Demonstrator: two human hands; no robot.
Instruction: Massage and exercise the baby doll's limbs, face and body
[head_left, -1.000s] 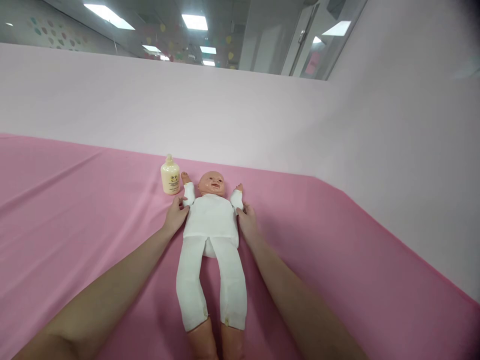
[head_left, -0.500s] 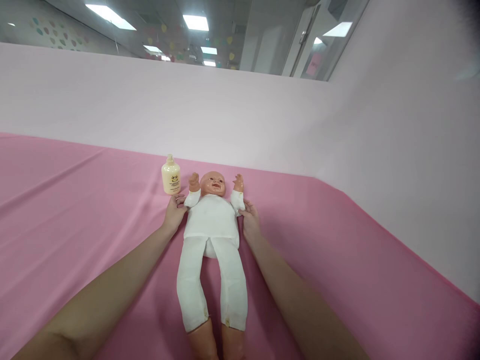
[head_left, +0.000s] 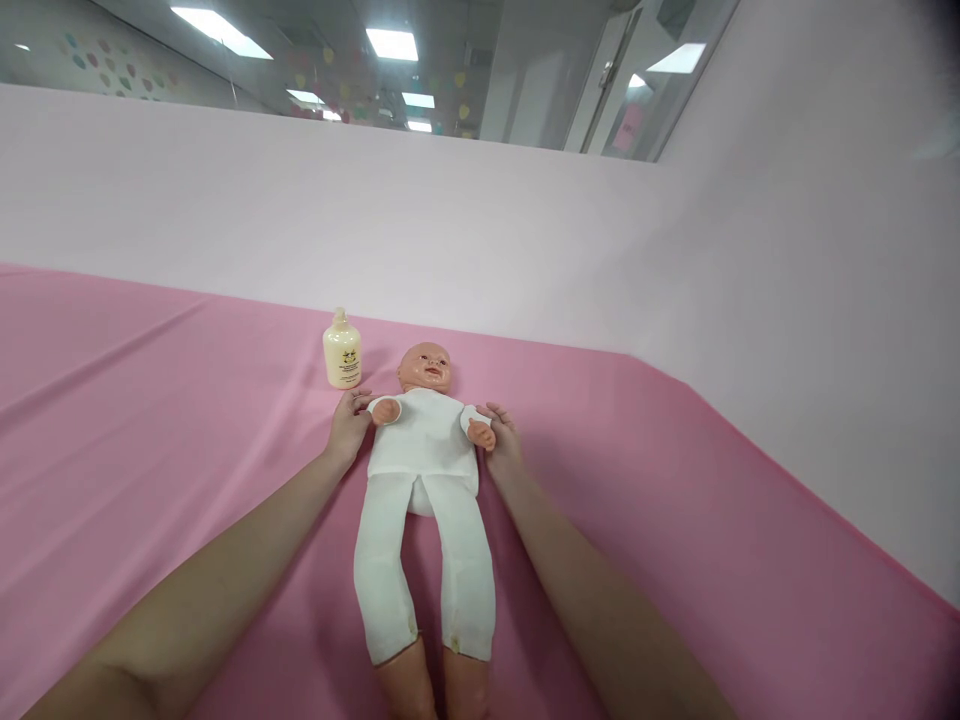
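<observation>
A baby doll (head_left: 424, 440) in a white top and white trousers lies on its back, head away from me. At the doll's arm on the left side, my left hand (head_left: 350, 427) grips around the elbow, its fingers partly behind the sleeve. My right hand (head_left: 505, 440) holds the doll's other arm, and the doll's hand hides part of my thumb. Both of the doll's forearms point up toward me, over the sides of its chest. Just beyond my left hand stands a cream-coloured bottle (head_left: 343, 352) with dark print, upright and apart from the doll.
Pink cloth (head_left: 187, 400) with a few creases covers the surface beneath the doll. A pale wall (head_left: 450, 240) rises behind, and another wall (head_left: 825, 300) closes the right side. Above the back wall is a glass window (head_left: 435, 60) with ceiling lights showing.
The doll's forearms have swung from beside its head down toward me, over its chest. My hands stay at its elbows, with the right one shifting slightly. The bottle has not moved.
</observation>
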